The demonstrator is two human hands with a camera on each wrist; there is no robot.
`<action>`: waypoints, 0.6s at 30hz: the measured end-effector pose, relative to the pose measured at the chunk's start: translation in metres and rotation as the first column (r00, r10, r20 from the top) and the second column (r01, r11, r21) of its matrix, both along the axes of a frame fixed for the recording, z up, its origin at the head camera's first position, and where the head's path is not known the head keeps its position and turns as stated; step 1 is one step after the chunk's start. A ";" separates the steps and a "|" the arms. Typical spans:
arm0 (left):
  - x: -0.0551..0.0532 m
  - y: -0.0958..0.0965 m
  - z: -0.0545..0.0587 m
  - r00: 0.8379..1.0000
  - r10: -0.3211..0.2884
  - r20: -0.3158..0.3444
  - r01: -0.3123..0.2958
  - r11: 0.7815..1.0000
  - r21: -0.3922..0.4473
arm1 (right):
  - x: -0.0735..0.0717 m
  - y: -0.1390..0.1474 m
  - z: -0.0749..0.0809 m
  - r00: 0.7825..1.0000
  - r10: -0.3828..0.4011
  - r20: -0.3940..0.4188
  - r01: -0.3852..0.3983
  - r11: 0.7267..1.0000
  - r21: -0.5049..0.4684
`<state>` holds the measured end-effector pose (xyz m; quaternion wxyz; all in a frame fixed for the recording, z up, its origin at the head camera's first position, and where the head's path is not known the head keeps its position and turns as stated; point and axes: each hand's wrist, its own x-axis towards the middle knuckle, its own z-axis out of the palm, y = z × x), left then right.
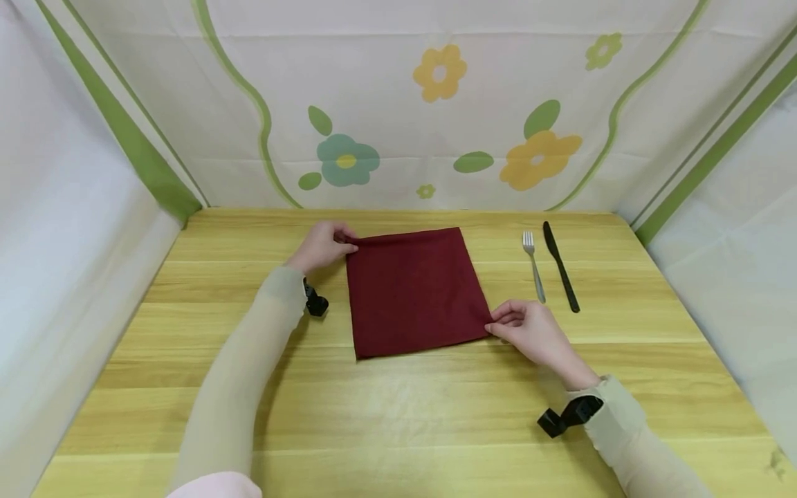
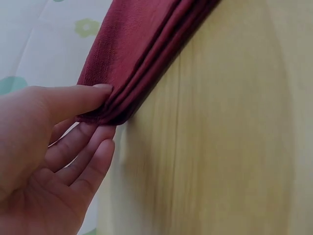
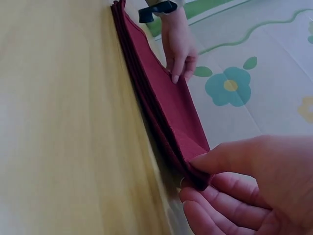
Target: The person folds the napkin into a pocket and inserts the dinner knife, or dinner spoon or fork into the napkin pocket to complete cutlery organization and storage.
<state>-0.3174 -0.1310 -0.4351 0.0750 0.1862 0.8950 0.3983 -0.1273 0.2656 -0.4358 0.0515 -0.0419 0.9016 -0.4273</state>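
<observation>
A dark red cloth napkin (image 1: 414,294), folded into a layered square, lies in the middle of the wooden table. My left hand (image 1: 324,245) pinches its far left corner, thumb on top and fingers beneath, as the left wrist view shows with the stacked layers of the napkin (image 2: 142,54). At the near right corner my right hand (image 1: 529,332) pinches the cloth between thumb and fingers. In the right wrist view the folded edges of the napkin (image 3: 161,103) run away from the right hand (image 3: 239,181) toward the left one.
Right of the napkin lie a silver fork (image 1: 533,266) and a black knife (image 1: 561,266), side by side. The wooden table (image 1: 398,422) meets a white curtain (image 1: 386,69) with flower prints at its back edge, and white cloth hangs on both sides.
</observation>
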 end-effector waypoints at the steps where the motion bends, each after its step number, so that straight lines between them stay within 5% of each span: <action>1: 0.001 -0.003 0.000 1.000 -0.003 0.005 0.003 1.000 0.008 | -0.001 0.001 0.001 1.000 0.002 -0.006 -0.002 1.000 -0.002; 18: 0.042 -0.029 0.002 0.987 -0.029 0.156 0.016 0.996 0.086 | -0.035 0.027 0.017 0.998 -0.035 -0.057 0.038 0.998 0.052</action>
